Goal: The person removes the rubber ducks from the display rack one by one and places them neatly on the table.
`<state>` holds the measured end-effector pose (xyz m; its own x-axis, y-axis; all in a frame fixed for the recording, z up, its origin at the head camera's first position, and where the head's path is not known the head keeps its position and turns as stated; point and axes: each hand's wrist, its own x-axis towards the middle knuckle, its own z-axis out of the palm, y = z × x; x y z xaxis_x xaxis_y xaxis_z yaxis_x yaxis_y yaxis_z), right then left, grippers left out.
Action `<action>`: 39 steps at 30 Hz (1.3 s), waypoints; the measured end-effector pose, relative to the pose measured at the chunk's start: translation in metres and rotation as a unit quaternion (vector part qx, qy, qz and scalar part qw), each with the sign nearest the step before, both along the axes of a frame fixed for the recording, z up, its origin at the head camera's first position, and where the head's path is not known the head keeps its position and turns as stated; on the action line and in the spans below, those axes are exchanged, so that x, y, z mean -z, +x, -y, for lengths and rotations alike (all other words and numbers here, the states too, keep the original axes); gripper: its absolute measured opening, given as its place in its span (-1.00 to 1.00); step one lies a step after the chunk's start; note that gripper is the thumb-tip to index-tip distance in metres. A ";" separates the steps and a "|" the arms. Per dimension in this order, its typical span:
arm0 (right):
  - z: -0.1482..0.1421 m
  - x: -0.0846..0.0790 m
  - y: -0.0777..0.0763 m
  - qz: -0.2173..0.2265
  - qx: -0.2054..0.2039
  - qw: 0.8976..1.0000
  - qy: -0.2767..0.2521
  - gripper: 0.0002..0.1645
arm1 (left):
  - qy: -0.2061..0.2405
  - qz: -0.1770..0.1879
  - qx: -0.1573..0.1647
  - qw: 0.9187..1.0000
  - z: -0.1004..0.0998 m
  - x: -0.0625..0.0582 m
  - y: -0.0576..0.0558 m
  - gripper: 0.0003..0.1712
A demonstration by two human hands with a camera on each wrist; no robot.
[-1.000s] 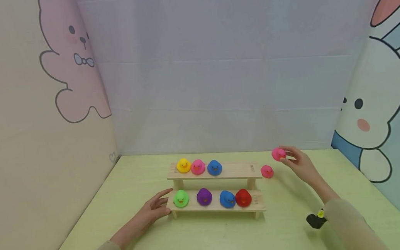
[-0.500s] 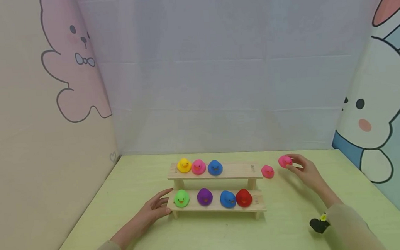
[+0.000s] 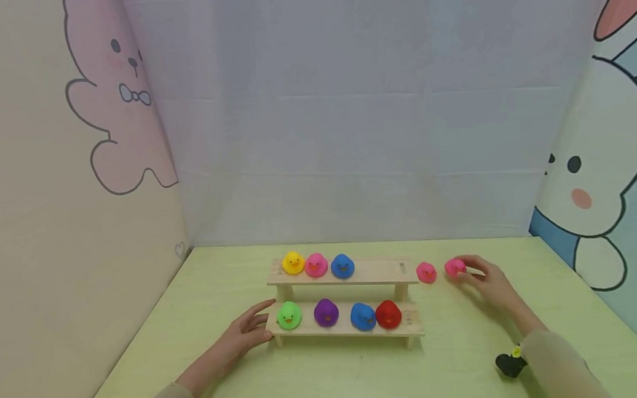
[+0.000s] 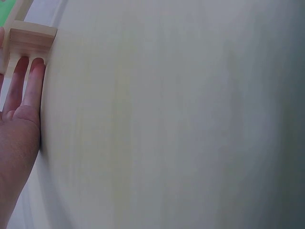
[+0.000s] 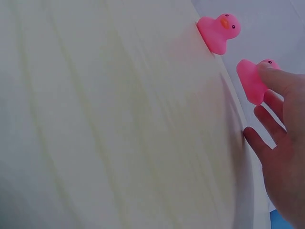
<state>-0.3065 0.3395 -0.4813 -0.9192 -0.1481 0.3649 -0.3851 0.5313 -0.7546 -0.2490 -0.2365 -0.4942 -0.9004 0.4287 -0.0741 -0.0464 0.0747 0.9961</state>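
Note:
A pink rubber duck [image 3: 454, 268] is pinched between the thumb and fingers of my right hand [image 3: 491, 282], low over the table. In the right wrist view this duck [image 5: 252, 83] is partly covered by the thumb; whether its base touches the table I cannot tell. A second pink duck [image 3: 426, 272] sits on the table just left of it. My left hand [image 3: 239, 337] touches the left end of a two-tier wooden rack [image 3: 376, 272], its fingers nearly straight. The left wrist view shows those fingertips [image 4: 35, 64] at the rack's leg [image 4: 32, 37].
The upper shelf bears yellow [image 3: 293, 263], pink [image 3: 316, 265] and blue [image 3: 342, 266] ducks. On the lower shelf stand green [image 3: 289, 316], purple [image 3: 326, 313], blue [image 3: 363, 317] and red [image 3: 388, 315] ducks. A white cloth [image 3: 312, 113] hangs behind the table [image 3: 331, 383].
My right hand has moved down and slightly right with the pink duck, coming level with the other pink duck on the table. My left hand stays at the rack's end.

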 end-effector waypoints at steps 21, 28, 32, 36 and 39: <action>-0.009 0.009 0.001 0.044 -0.013 0.999 0.023 -0.45 | 0.001 -0.001 0.010 1.000 0.001 -0.001 0.001 -0.26; -0.010 0.010 0.000 0.046 -0.015 0.999 0.024 -0.44 | 0.005 -0.004 0.010 1.000 0.000 -0.001 0.000 -0.26; -0.010 0.009 0.000 0.046 -0.016 0.999 0.022 -0.44 | 0.006 -0.005 0.012 1.000 0.000 0.000 0.000 -0.25; -0.009 0.008 0.001 0.057 -0.023 0.998 0.017 -0.39 | 0.009 -0.005 0.013 1.000 0.001 0.000 -0.001 -0.24; -0.009 0.008 0.001 0.067 -0.030 0.997 0.017 -0.33 | 0.010 -0.005 0.014 1.000 0.001 0.000 -0.001 -0.24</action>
<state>-0.3058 0.3488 -0.4890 -0.9489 -0.2133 0.2326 -0.3127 0.5362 -0.7841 -0.2503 -0.2370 -0.4944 -0.8889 0.4544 -0.0571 -0.0352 0.0565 0.9978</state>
